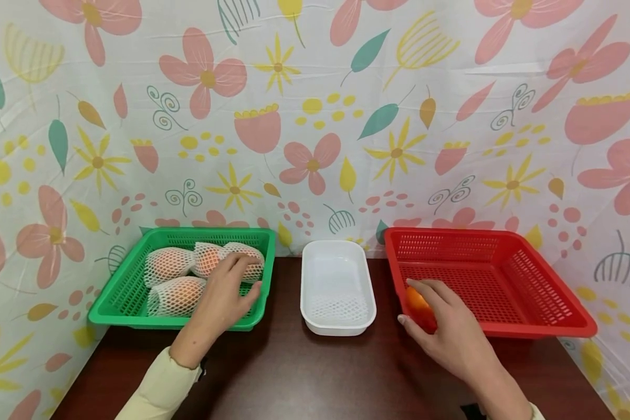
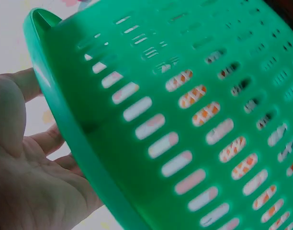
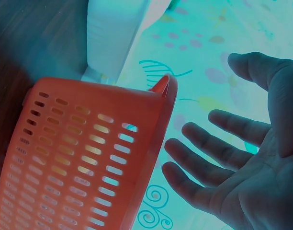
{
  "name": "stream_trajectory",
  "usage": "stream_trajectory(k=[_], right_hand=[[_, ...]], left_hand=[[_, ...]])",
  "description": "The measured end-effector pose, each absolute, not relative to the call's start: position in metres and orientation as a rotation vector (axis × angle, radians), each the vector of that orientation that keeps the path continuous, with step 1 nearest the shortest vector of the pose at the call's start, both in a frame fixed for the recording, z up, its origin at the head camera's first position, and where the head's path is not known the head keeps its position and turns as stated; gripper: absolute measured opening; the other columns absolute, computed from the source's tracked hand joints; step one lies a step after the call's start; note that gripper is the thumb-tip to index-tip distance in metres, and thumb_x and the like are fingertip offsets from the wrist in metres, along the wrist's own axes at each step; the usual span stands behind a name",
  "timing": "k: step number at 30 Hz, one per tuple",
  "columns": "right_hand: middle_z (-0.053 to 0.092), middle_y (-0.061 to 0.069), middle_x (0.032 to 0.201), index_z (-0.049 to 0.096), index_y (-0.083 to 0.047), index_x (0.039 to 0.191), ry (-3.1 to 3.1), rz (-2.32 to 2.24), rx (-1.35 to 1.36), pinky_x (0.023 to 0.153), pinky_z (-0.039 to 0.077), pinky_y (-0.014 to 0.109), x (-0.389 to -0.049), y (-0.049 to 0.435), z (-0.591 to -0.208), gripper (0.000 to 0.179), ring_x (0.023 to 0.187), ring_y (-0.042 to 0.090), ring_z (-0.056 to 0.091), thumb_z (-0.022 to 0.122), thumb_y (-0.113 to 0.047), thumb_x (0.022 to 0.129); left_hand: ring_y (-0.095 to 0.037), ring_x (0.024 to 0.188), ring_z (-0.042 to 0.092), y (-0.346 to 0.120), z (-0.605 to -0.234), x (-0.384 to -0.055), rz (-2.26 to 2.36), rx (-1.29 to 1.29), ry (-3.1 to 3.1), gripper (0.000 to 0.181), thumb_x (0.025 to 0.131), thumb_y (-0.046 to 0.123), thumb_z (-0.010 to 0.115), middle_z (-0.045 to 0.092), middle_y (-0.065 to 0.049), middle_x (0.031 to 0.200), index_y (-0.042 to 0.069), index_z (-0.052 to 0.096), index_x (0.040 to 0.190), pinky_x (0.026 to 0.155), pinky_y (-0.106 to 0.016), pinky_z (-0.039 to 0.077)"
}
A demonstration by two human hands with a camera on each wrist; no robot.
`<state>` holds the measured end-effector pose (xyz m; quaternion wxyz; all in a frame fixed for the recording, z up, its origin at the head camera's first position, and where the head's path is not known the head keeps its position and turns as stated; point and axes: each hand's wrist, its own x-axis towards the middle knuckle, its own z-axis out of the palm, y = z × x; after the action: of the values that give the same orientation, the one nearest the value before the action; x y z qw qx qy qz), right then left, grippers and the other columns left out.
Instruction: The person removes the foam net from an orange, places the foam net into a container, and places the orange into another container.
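Note:
My left hand (image 1: 226, 294) reaches over the near right part of a green basket (image 1: 118, 320). Its fingertips overlap the rightmost netted fruit (image 1: 255, 269), thumb held apart; in the left wrist view the rim hides part of the fingers. More orange-pink fruits in white foam nets, such as one netted fruit (image 1: 168, 263), lie in this basket. Over the left side of a red basket (image 1: 551, 332) is my right hand (image 1: 448, 329). An orange-red fruit (image 1: 417, 303), without a net, lies below it, partly hidden. The right wrist view shows that hand's fingers (image 3: 223, 143) spread, holding nothing.
Between the baskets stands a white oblong tray (image 1: 336, 274), a diamond mesh pattern showing at its near end. All three containers stand on a dark brown table (image 1: 315, 373), close to a flowered cloth (image 1: 315, 116) hanging behind.

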<state>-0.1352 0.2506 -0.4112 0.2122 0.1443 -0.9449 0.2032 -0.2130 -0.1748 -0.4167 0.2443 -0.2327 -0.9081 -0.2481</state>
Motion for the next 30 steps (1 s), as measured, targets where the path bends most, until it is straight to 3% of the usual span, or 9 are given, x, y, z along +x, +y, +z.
stream_trajectory(k=[15, 24, 30], right_hand=[[0.061, 0.002, 0.133, 0.067, -0.011, 0.138, -2.594, 0.553, 0.509, 0.094, 0.058, 0.053, -0.128, 0.243, -0.416, 0.067, 0.115, 0.023, 0.062, 0.094, -0.031, 0.08], [0.061, -0.002, 0.135, 0.067, -0.016, 0.14, -2.518, 0.545, 0.614, 0.097, 0.047, 0.025, -0.122, 0.235, -0.417, 0.069, 0.116, 0.016, 0.061, 0.094, -0.029, 0.078], [0.062, -0.004, 0.134, 0.068, -0.018, 0.138, -2.532, 0.536, 0.637, 0.092, 0.057, 0.035, -0.119, 0.232, -0.418, 0.067, 0.115, 0.016, 0.063, 0.094, -0.03, 0.078]], left_hand=[[-0.036, 0.122, 0.061, -0.182, -0.408, -0.22, -0.51, -0.597, -2.647, 0.049, 0.094, 0.025, 0.082, 0.06, -0.016, 0.137, 0.007, 0.067, 0.136, 0.098, -0.055, 0.052], [-0.038, 0.126, 0.06, -0.184, -0.404, -0.224, -0.437, -0.654, -2.675, 0.049, 0.091, 0.023, 0.085, 0.061, -0.017, 0.138, 0.005, 0.068, 0.134, 0.102, -0.059, 0.05], [-0.036, 0.124, 0.062, -0.184, -0.396, -0.228, -0.447, -0.693, -2.706, 0.049, 0.091, 0.023, 0.084, 0.062, -0.016, 0.137, 0.004, 0.068, 0.134, 0.099, -0.057, 0.053]])
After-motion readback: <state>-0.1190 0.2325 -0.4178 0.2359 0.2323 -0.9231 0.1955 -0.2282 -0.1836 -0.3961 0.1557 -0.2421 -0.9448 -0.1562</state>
